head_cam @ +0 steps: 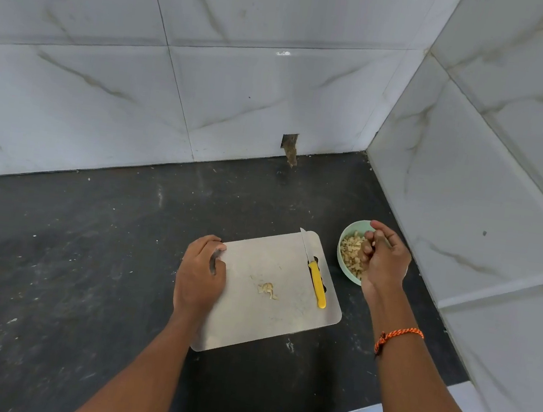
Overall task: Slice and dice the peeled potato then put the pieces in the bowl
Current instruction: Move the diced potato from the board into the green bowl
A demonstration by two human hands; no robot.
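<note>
A last small clump of potato pieces lies mid-way across the cutting board, between both hands. The left hand grips the board's left edge and sits nearer the clump. The right hand, fingers curled, hovers over the bowl of diced potato; whether it holds pieces is unclear. The knife rests lengthwise along the board's right side.

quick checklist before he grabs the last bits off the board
1. Bowl upright beside the board, diced potato inside: ok.
2. Right hand emptied over the bowl: cannot tell, fingers are curled.
3. Left hand steadying the cutting board at its left edge: ok.
4. Knife lying flat, out of hand: ok.
5. Board cleared: not ok, a few potato scraps remain mid-board.
</note>
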